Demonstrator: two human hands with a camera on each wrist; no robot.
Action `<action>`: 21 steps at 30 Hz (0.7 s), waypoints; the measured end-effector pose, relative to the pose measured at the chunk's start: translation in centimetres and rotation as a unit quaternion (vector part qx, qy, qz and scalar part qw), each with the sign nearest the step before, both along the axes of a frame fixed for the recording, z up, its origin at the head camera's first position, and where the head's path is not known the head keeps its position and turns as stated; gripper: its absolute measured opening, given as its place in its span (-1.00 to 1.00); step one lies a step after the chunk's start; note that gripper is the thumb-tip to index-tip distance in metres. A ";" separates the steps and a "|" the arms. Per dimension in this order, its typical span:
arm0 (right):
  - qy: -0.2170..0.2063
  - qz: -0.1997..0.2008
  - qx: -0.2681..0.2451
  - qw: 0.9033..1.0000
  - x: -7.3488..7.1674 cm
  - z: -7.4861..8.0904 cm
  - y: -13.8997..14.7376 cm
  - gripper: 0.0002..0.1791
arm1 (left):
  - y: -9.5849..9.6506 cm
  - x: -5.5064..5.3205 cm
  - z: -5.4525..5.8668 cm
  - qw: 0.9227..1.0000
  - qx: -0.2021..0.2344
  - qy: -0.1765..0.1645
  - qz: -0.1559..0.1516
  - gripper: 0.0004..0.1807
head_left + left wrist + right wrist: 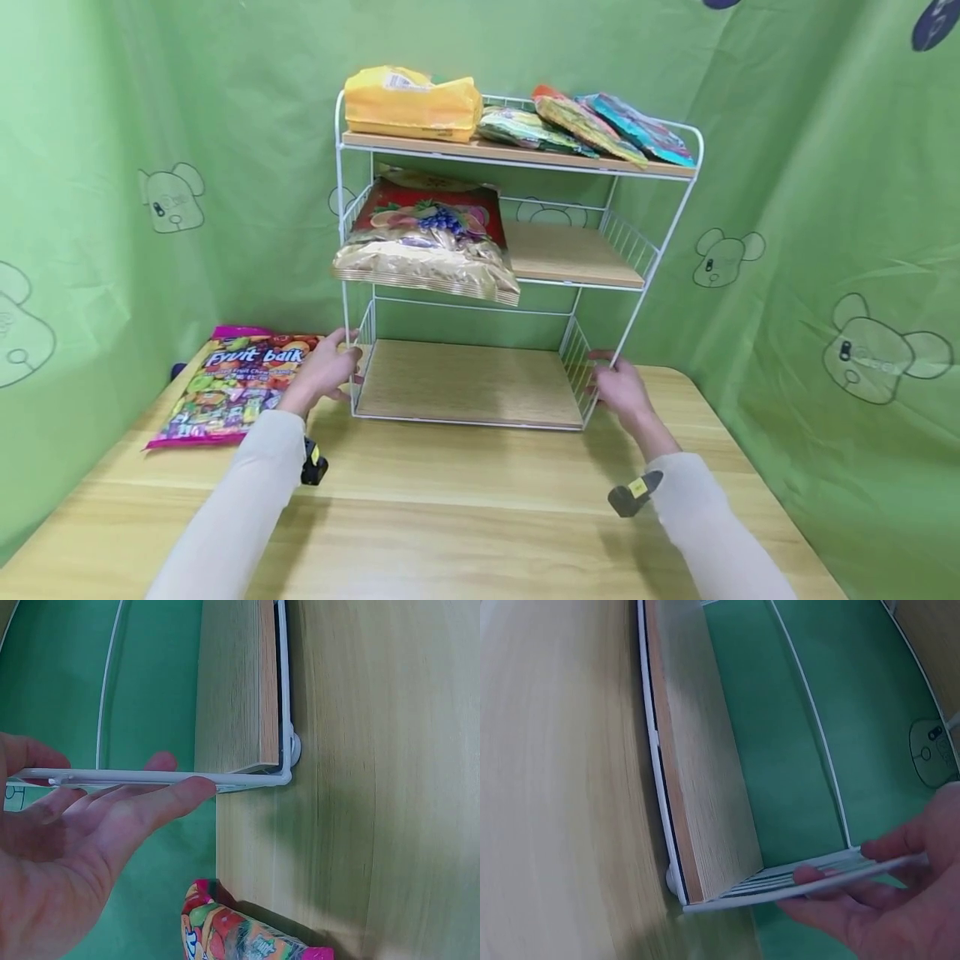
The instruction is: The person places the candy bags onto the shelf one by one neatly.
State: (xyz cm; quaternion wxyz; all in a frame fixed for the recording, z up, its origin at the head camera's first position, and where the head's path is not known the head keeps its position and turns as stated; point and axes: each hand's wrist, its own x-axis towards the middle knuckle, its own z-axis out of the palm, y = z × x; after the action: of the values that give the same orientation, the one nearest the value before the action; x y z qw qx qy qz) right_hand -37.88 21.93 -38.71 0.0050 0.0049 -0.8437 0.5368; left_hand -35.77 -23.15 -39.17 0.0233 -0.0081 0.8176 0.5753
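A three-tier white wire rack with wooden boards (468, 379) stands on the table. My left hand (327, 371) grips its lower left side; in the left wrist view, the thumb and fingers of that hand (82, 844) lie on either side of the white front post (150, 777). On the opposite side, my right hand (621, 390) holds the lower right wire frame. Seen from the right wrist, the fingers of the right hand (889, 896) curl around the side wire (757, 897). A red and gold bag (435, 233) lies on the middle tier, its front end overhanging.
On the top tier are a yellow packet (412, 107), a green-and-white packet (528, 129), a yellow-green packet (592, 129) and a blue packet (637, 129). A pink-edged fruit chew bag (232, 383) lies left of the rack. Green cloth (247, 167) surrounds the wooden table (450, 508).
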 end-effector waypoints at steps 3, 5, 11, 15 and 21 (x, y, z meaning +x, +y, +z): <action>-0.014 0.016 -0.033 0.999 -0.1 -0.2 0.5 -0.40 | 0.0 0.0 0.0 1.000 -0.001 0.000 0.000 -0.36; -0.020 0.022 -0.048 0.998 -0.2 -0.3 0.8 -0.38 | 0.1 0.1 0.1 1.000 0.000 0.001 0.002 -0.35; -0.024 0.046 -0.066 0.996 -0.3 -0.6 1.6 -0.35 | 0.1 0.1 0.1 1.000 0.001 0.000 0.001 -0.35; -0.026 0.060 -0.063 0.996 -0.2 -0.6 1.8 -0.33 | 0.2 0.0 0.0 1.000 0.000 0.000 0.002 -0.36; -0.036 0.057 -0.072 0.995 -0.3 -0.5 1.9 -0.33 | 0.2 0.0 0.0 1.000 -0.001 0.000 0.002 -0.36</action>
State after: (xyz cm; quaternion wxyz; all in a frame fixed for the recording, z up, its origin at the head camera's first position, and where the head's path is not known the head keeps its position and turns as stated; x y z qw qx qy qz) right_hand -38.14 23.80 -39.17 -0.0559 0.0329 -0.8007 0.5956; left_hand -35.73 -22.92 -39.17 0.0222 -0.0097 0.8181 0.5745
